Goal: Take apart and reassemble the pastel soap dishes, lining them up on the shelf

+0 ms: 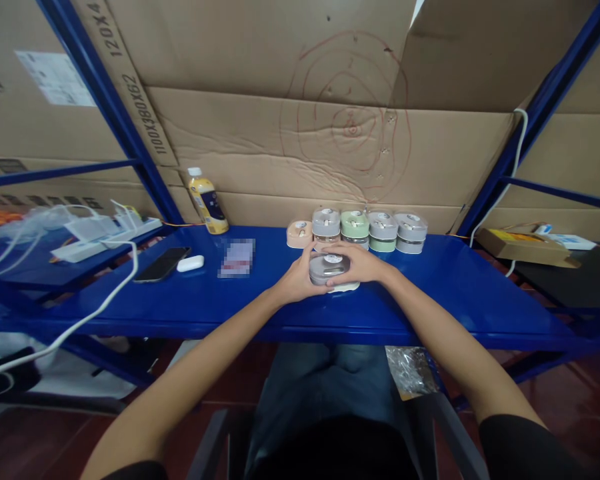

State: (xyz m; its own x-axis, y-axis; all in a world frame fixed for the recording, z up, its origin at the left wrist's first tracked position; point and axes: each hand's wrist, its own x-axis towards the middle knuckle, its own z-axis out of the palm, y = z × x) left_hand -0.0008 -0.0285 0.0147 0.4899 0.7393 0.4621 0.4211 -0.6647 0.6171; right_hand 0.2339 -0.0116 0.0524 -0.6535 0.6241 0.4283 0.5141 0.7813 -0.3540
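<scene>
My jeans-covered legs [330, 377] sit under the near edge of a blue metal table [380, 317]. Above the table's middle, my left hand [296, 279] and right hand [364, 265] curl around opposite sides of a dark gray lidded container [324, 268], gripping it between them; I cannot tell whether it touches the tabletop. A pale item [347, 287], mostly hidden, shows beneath my right hand. To the left lie a black phone [162, 265], a small white case [191, 263] and a blurred-out rectangle [237, 258]. Just beyond my hands stands a row of similar containers, peach [300, 235], gray and green [355, 224], mostly stacked in twos. A yellow bottle [209, 203] stands back left. Behind everything, cardboard [230, 147] bears hand-drawn red rings.
</scene>
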